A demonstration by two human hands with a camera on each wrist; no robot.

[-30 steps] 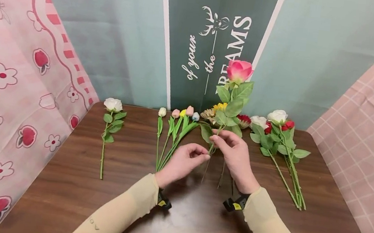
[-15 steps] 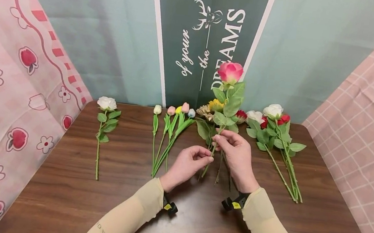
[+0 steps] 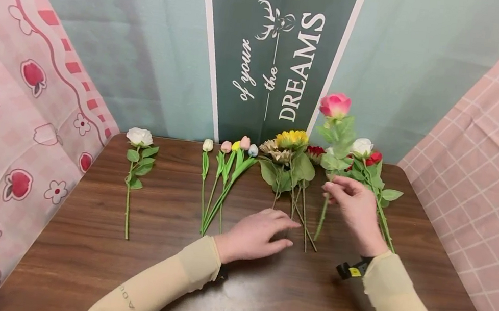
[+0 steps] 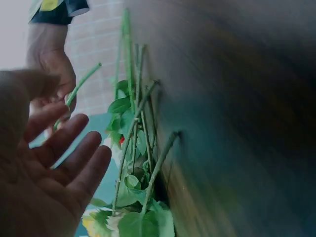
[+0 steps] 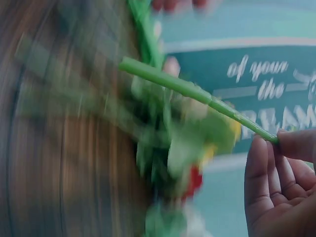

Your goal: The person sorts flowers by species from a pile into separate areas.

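A pink rose [image 3: 335,105] stands upright above the table, its green stem [image 5: 173,81] pinched between the thumb and fingertips of my right hand [image 3: 356,209]. The stem's lower end hangs free. My left hand [image 3: 259,233] hovers over the middle of the table with fingers loosely extended, holding nothing. Just beyond the left hand lies a group of sunflowers [image 3: 292,139] and beige flowers [image 3: 275,151], their brown-green stems crossing. A dark red flower [image 3: 315,153] shows at that group's right side.
Several tulips [image 3: 229,168] lie left of the sunflowers. Alone at the far left is a white rose [image 3: 139,137]. White roses [image 3: 363,147] and red ones [image 3: 374,159] lie at the right, partly behind the right hand. Fabric walls [image 3: 164,53] enclose the wooden table [image 3: 161,279].
My left hand has let go of the pink rose's stem and opened. The right hand has carried the rose to the right, toward the white and red roses.
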